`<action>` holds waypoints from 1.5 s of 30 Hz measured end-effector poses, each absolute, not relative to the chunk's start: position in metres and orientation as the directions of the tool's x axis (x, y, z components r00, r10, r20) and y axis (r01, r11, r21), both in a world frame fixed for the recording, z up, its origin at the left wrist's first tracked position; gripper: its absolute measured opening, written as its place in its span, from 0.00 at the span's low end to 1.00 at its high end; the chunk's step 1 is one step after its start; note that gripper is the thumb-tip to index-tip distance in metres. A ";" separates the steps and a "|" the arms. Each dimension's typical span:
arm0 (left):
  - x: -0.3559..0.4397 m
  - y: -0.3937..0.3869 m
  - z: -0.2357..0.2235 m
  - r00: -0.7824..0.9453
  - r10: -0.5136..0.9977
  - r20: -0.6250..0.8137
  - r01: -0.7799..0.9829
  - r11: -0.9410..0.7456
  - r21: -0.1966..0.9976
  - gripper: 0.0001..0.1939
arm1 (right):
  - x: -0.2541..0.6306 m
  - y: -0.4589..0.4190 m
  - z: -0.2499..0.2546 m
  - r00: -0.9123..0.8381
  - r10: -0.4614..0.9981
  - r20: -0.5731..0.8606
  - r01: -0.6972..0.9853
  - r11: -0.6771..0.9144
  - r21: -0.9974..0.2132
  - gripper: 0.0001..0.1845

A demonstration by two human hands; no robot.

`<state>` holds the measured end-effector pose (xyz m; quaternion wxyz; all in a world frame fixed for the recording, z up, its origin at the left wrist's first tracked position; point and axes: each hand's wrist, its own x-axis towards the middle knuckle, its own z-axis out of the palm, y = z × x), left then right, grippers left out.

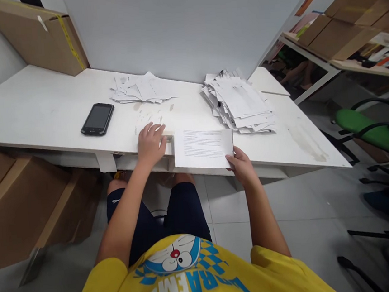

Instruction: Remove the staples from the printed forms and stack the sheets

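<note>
My right hand [242, 165] pinches the right edge of a printed sheet of paper [203, 149] at the front of the desk. Whether more sheets lie under that one I cannot tell. Left of the paper, my left hand [151, 143] rests by the desk's front edge with its fingers spread, apart from the sheet. Farther back on the left lies a low, untidy stack of papers [141, 88]. A taller, messy pile of papers [240, 101] sits behind and to the right of the sheet.
A black handheld device [97, 119] lies on the white desk [41, 111]. One cardboard box [38, 37] stands at the back left, and more cardboard [25, 201] is below on the left. To the right are a green chair [366, 128] and another table with boxes [347, 23].
</note>
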<state>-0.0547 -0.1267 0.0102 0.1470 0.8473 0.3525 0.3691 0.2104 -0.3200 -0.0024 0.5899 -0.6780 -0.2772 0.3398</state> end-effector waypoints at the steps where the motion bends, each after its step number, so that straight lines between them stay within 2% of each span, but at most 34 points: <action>1: -0.055 -0.116 0.011 0.543 0.669 0.507 0.485 -0.743 0.461 0.22 | 0.206 -0.318 -0.002 0.613 0.776 -0.147 -0.030 -0.163 -0.986 0.25; 5: -0.055 -0.103 0.006 0.662 0.616 0.427 0.467 -0.785 0.408 0.25 | 0.191 -0.315 -0.004 0.610 0.768 -0.197 -0.047 -0.213 -0.976 0.24; 14: -0.051 -0.103 0.001 0.675 0.613 0.410 0.489 -0.788 0.374 0.25 | 0.191 -0.321 -0.006 0.605 0.782 -0.151 0.001 -0.190 -0.982 0.21; 21: -0.051 -0.105 0.008 0.690 0.624 0.367 0.531 -0.781 0.329 0.23 | 0.193 -0.325 -0.007 0.609 0.779 -0.151 0.022 -0.207 -0.978 0.23; 30: -0.053 -0.100 0.007 0.688 0.650 0.323 0.526 -0.753 0.395 0.21 | 0.191 -0.328 -0.006 0.628 0.766 -0.137 0.092 -0.248 -0.964 0.23; 37: -0.054 -0.099 0.007 0.680 0.661 0.318 0.504 -0.736 0.452 0.21 | 0.188 -0.327 -0.005 0.624 0.765 -0.159 0.043 -0.238 -0.970 0.24; 45: -0.052 -0.105 0.005 0.727 0.587 0.356 0.510 -0.809 0.292 0.27 | 0.188 -0.326 -0.006 0.603 0.778 -0.173 0.030 -0.240 -0.970 0.23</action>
